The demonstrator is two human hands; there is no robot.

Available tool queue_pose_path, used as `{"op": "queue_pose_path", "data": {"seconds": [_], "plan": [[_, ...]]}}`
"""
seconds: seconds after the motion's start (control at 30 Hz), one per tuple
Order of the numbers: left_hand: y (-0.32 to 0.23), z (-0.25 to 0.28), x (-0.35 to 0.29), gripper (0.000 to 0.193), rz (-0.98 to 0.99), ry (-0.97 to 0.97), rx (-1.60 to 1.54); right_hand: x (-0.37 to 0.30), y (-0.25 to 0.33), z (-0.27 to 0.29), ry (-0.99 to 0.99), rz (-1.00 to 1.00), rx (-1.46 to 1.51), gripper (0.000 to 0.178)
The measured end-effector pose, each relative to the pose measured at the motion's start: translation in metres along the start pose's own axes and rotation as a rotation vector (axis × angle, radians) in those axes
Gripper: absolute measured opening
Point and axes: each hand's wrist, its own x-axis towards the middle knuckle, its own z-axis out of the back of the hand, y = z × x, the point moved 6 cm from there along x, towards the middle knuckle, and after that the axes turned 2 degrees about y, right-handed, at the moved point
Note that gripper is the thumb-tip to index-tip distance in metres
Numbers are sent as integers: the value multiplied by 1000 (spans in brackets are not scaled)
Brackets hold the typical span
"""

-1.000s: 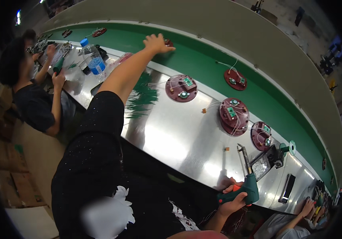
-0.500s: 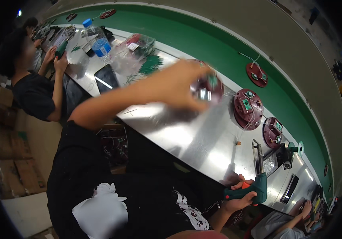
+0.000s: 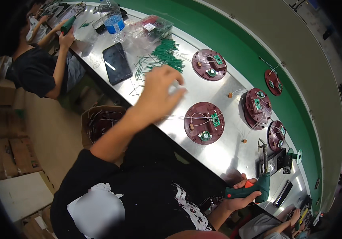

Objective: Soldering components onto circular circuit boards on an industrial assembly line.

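Thumb & fingertips of L hand (image 3: 159,95) stand apart w/ a gap b/w them, over steel table (image 3: 218,156); hand a bit blurred, no object seen gripped. R hand (image 3: 235,204) has fingers wrapped round handle of dk green soldering gun (image 3: 264,186), index by its orange trigger; metal end points up & away from those fingers.

Nearest maroon disc (image 3: 203,124) lies flat, just R of L fingers & a bit closer to body, bearing green board, round part & white wires; some wires trail toward L wrist. Green wire pile (image 3: 167,55) just beyond L fingertips, loose strands to their L. Phone (image 3: 117,63) L of same fingers; bottle (image 3: 113,23) & clear bag (image 3: 149,28) farther out.

2nd disc (image 3: 209,65) up & R of L fingertips, apart from them. Stacked discs (image 3: 257,109) well beyond R fingers; solder spool (image 3: 298,156) nearer, to their R.
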Motion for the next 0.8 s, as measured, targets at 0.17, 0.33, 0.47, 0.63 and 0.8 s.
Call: {"op": "queue_pose_path", "data": {"seconds": [0.17,0.33,0.47,0.63,0.8], "plan": [[43,11,21,17,15,121,209,3,0,1,-19,1,6,61],[46,3,23,13,3,239,215,2,1,2,-13,11,-19,61],[36,-7,27,11,-207,218,300,0,-1,8,-22,-14,-16,62],[40,-12,37,10,-305,265,407,0,-2,6,-27,-13,-31,63],[35,2,50,12,-312,291,276,1,0,-2,-35,11,-48,62]]}}
